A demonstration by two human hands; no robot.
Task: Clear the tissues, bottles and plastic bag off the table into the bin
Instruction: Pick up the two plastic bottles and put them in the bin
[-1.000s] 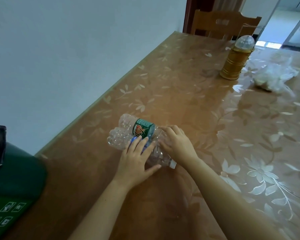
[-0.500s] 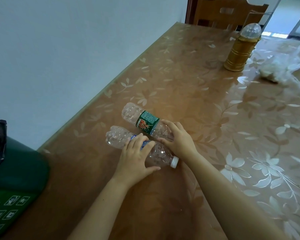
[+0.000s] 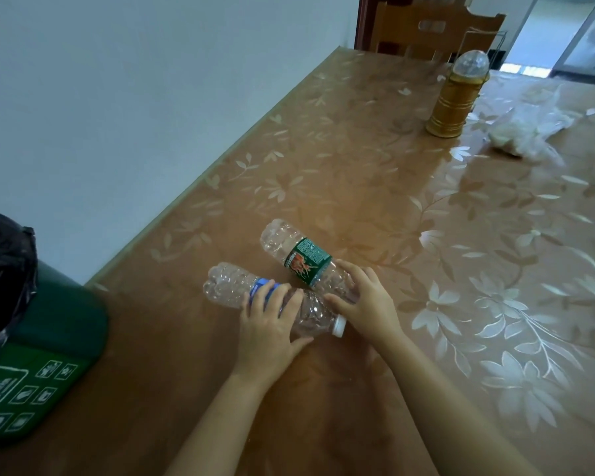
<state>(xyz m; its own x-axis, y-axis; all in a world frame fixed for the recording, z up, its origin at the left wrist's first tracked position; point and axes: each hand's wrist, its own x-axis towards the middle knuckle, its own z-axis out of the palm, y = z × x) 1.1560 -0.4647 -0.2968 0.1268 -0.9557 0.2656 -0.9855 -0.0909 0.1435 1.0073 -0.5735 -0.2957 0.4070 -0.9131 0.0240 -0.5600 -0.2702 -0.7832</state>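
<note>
Two empty clear plastic bottles lie on their sides on the brown floral table [image 3: 375,187]. The nearer one, the blue-label bottle [image 3: 231,285], has a white cap pointing right; my left hand [image 3: 268,326] rests over its middle with fingers curled on it. The green-label bottle [image 3: 298,250] lies just behind it, and my right hand [image 3: 368,300] wraps its neck end. A crumpled clear plastic bag [image 3: 526,132] sits far right on the table. The green bin [image 3: 49,355] with a black liner [image 3: 4,269] stands at the table's left end.
A gold cylindrical lantern [image 3: 455,97] with a clear dome stands near the bag. A wooden chair [image 3: 433,29] is at the table's far end. A white wall runs along the table's left edge.
The two bottles, pressed together a second ago, now lie slightly apart, the green-label one angled away. Both hands stay on them.
</note>
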